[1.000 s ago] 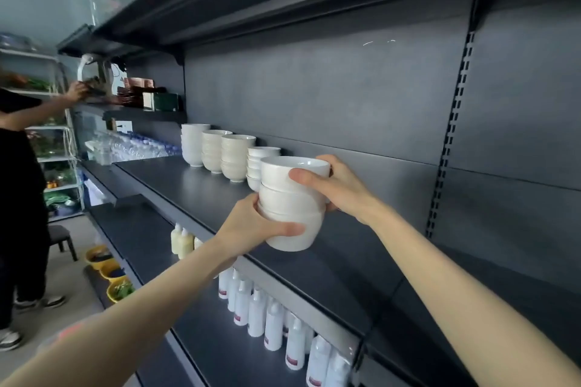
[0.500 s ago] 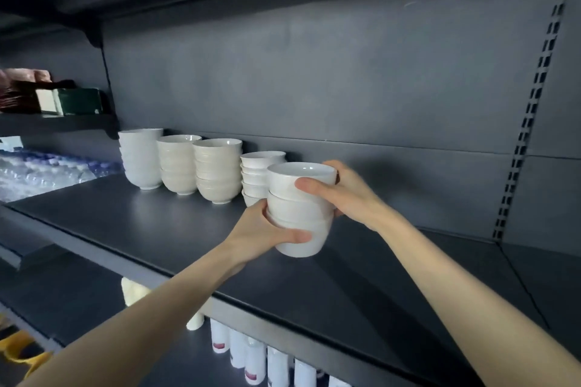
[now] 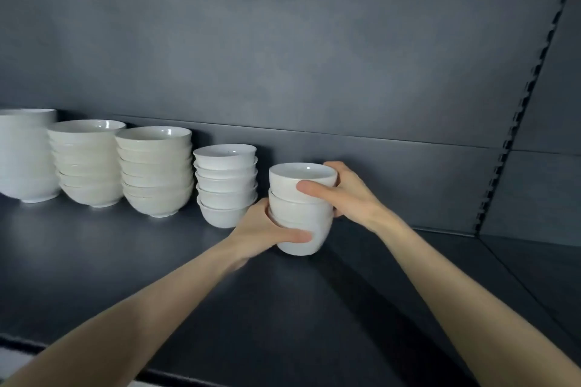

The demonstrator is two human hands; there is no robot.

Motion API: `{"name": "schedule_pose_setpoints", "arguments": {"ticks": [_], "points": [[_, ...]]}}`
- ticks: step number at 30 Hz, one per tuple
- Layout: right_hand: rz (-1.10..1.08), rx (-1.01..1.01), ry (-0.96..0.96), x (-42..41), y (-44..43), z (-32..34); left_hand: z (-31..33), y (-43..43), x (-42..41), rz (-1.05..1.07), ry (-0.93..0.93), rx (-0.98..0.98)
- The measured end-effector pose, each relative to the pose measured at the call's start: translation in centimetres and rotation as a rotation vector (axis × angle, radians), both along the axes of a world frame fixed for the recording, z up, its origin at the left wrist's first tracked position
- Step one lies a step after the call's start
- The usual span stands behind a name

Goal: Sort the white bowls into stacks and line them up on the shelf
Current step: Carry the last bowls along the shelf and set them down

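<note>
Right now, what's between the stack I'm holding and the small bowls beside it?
Head view: only your left hand, gripping the held stack low; above it, bare gap.

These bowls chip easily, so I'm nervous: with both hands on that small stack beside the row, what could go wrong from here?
The left hand sits wedged between the held stack and the neighbouring stack of small bowls; pulling it out could knock that stack. The held stack is tall and narrow, and the right hand grips it near the top; an uneven release might tip it on the shelf.
</note>
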State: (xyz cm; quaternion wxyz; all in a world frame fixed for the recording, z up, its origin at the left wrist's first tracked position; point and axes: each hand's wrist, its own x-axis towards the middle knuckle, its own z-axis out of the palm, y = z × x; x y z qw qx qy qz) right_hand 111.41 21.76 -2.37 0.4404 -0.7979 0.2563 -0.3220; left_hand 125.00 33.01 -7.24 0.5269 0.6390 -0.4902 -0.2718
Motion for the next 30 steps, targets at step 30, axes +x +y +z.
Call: {"name": "schedule_pose_setpoints", "arguments": {"ticks": [30], "points": [[-0.147, 0.06, -0.042, 4.5, -1.7, -1.9, -4.3, -4.9, 5.0, 0.005, -0.018, -0.12]]}}
